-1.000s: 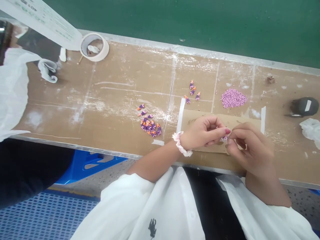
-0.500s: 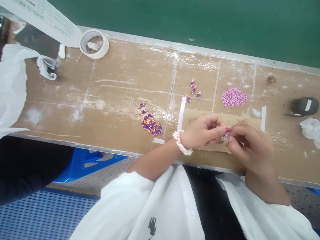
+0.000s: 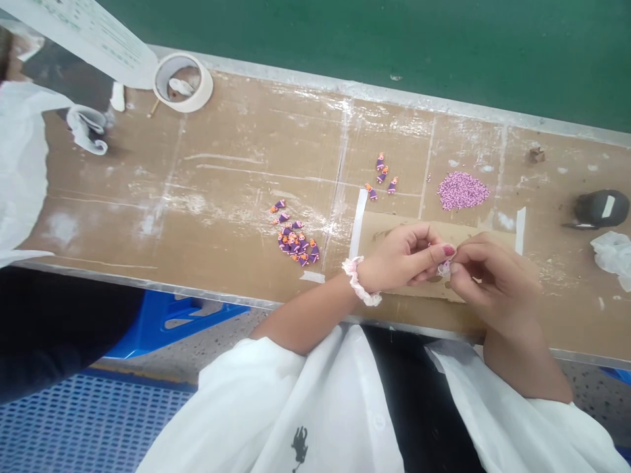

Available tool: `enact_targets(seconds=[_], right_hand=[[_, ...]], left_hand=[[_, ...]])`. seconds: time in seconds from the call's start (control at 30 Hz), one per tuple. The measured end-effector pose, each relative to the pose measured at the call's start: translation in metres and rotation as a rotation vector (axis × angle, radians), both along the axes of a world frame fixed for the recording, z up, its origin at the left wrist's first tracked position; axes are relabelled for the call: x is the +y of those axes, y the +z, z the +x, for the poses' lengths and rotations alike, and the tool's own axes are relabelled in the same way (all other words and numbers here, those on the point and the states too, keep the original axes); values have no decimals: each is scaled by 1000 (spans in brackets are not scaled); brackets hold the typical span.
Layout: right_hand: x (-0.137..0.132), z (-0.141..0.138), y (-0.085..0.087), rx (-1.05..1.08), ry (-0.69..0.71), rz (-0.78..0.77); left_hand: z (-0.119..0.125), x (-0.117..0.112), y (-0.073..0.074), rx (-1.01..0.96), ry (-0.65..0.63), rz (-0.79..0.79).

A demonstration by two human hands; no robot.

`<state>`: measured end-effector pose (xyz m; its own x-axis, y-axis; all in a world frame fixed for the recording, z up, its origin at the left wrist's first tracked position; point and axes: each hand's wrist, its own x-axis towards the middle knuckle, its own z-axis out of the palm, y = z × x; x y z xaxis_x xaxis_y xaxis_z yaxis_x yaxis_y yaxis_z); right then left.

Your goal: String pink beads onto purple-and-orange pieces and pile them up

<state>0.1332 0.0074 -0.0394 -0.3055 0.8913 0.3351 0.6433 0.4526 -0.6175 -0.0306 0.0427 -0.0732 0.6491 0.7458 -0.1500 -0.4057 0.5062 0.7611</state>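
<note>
My left hand [image 3: 409, 257], with a pale scrunchie [image 3: 359, 281] at its wrist, pinches a small pink and white piece [image 3: 444, 268] mostly hidden by the fingers. Closed right beside it, my right hand [image 3: 495, 276] brings thumb and forefinger to the same piece; whatever else those fingertips hold is too small to make out. Both hands are over a taped-down cardboard sheet [image 3: 384, 226]. Behind them lies a heap of tiny pink-purple beads [image 3: 462, 191]. Several small purple and orange figurines [image 3: 296, 243] are clustered to the left, and several more figurines [image 3: 382, 177] lie beyond the sheet.
A roll of tape [image 3: 204, 92] sits at the back left near a white paper sheet [image 3: 93, 43] and white plastic [image 3: 22, 171]. On the right are a black rounded object [image 3: 599, 209] and crumpled clear plastic [image 3: 614, 256]. A person's dark sleeve [image 3: 59, 328] shows at lower left.
My right hand's fingers have shifted slightly at the small piece, and a little more of it shows. The beads and figurines have stayed in place.
</note>
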Motion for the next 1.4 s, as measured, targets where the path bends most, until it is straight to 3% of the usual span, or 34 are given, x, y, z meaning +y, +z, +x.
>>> enact_targets(seconds=[0.2, 0.37, 0.47, 0.57, 0.63, 0.7, 0.87, 1.13, 1.4], right_hand=[[2, 1, 3, 0, 27, -42], [8, 8, 7, 112, 66, -177], [17, 21, -2, 142, -48, -169], [32, 36, -20, -9, -297, -8], [41, 42, -34, -197, -331, 61], [47, 44, -45, -279, -289, 29], [50, 36, -58, -296, -254, -23], [50, 37, -59, -308, -274, -58], [52, 50, -58, -279, -295, -89]], left_hand=[[0, 2, -4, -9, -35, -3], [-2, 2, -3, 23, 6, -44], [-3, 9, -8, 90, 154, -45], [-7, 25, -17, 181, 430, -61], [-11, 37, -22, 247, 582, -93], [-15, 45, -23, 311, 659, -123], [-19, 46, -19, 374, 618, -62], [-14, 37, -13, 371, 525, -55], [-15, 35, -7, 349, 528, -67]])
